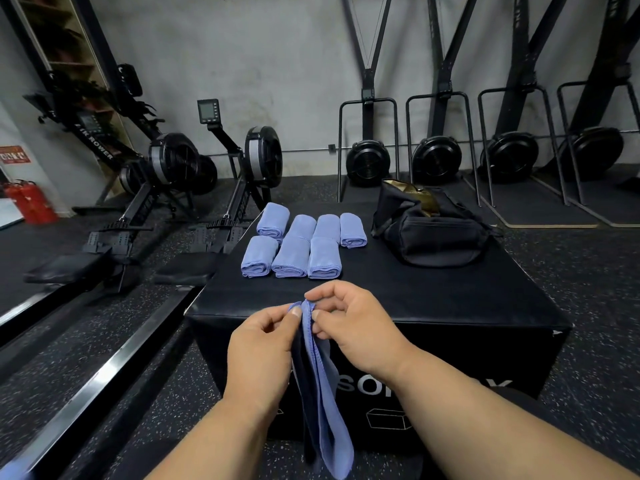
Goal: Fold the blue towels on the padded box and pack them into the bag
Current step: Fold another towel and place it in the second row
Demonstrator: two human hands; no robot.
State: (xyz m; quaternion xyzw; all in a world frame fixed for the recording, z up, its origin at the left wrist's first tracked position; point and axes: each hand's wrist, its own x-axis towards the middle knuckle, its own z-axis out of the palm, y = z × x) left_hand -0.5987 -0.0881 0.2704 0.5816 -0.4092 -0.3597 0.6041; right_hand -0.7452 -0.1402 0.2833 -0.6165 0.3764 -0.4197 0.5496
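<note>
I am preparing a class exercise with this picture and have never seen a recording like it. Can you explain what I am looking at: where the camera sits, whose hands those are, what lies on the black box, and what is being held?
There is no machine here. A person wears one wide-angle camera on the head, looking forward and down, so the two bare arms reaching in from below are that person's own.

The left hand and right hand each pinch the top edge of a blue towel, which hangs down in front of the padded box. Both hands have a grip on the same towel, close together.

On top of the box lie seven folded blue towels in two rows, four behind and three in front. To their right sits a black bag, open at the top; no towel shows inside it.

Behind, on the gym floor, stand rowing machines and a red fire extinguisher.
</note>
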